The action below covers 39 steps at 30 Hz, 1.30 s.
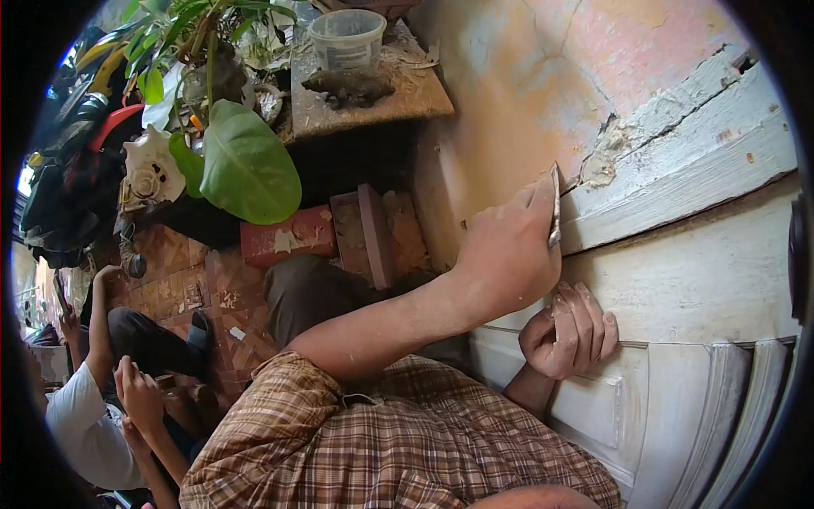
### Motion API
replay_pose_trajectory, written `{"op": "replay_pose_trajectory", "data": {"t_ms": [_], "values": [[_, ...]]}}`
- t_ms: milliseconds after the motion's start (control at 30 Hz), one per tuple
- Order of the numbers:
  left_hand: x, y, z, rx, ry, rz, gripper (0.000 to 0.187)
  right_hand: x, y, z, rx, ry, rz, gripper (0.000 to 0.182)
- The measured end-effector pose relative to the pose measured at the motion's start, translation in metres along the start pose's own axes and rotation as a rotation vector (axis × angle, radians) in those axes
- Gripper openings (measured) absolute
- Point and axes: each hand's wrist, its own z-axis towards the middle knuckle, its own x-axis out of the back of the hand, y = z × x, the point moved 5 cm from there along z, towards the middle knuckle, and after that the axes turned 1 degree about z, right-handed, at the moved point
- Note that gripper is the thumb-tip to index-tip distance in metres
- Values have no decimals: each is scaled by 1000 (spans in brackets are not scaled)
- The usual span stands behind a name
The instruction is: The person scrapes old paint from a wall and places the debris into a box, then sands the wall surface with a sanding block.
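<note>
My left hand (513,246) reaches across from the left, its dusty fingers wrapped round a thin scraper (555,204) seen edge-on, with a whitish smear along it. The blade is at the junction of the peeling wall (509,110) and the white wooden frame (670,182). Broken plaster (604,157) lies along that joint. Below it, my right hand (577,335) is curled closed against the white panelled door (670,297), with pale dust on its fingers. Whether anything lies inside that curl is hidden.
A plastic tub (346,41) stands on a debris-covered tabletop (415,106). A broad-leaved plant (250,161) and a seashell (153,165) are to the left. Red boxes (288,237) sit on the tiled floor (174,271). Another person (93,416) is at the lower left.
</note>
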Motion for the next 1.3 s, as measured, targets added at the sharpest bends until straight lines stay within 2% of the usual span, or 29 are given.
{"op": "replay_pose_trajectory", "data": {"t_ms": [67,133,233,300,367,533,567,633,700,767,833,867,1100,1167,1300], "values": [[-8,-1,3,52,-70,82,63,0,0,1,-5,-10,-11,7],[-5,-3,1,-9,95,93,57,0,-1,2,-11,-21,-19,6],[-8,-30,16,44,116,130,49,0,-1,2,-15,-11,-21,5],[-3,-34,16,-18,195,87,42,0,-1,3,-14,-18,-29,5],[-7,-25,4,44,20,123,44,-1,1,4,-5,-3,-31,5],[-12,-11,-7,-155,238,78,61,-2,0,5,-15,-11,-39,5],[-11,-14,-1,-161,239,75,61,-3,0,6,-12,0,-36,5],[-7,-26,9,-47,176,140,61,1,-1,3,-12,-17,-31,5],[-2,-26,11,-63,202,116,60,0,0,3,-13,-3,-37,5],[-4,-21,4,-48,45,162,57,0,0,3,-7,8,-30,5],[-8,-5,-12,-155,143,34,59,-2,0,4,-5,14,-24,5],[-13,-5,-15,-226,203,78,60,-2,0,5,-5,7,-29,5],[-7,-8,-3,-166,206,66,66,0,-1,5,-6,-21,-49,6],[-7,-7,-6,-106,64,79,63,1,-1,3,-4,-23,-49,6],[-14,-3,-16,-216,186,54,60,2,0,3,-2,-29,-19,6]]}}
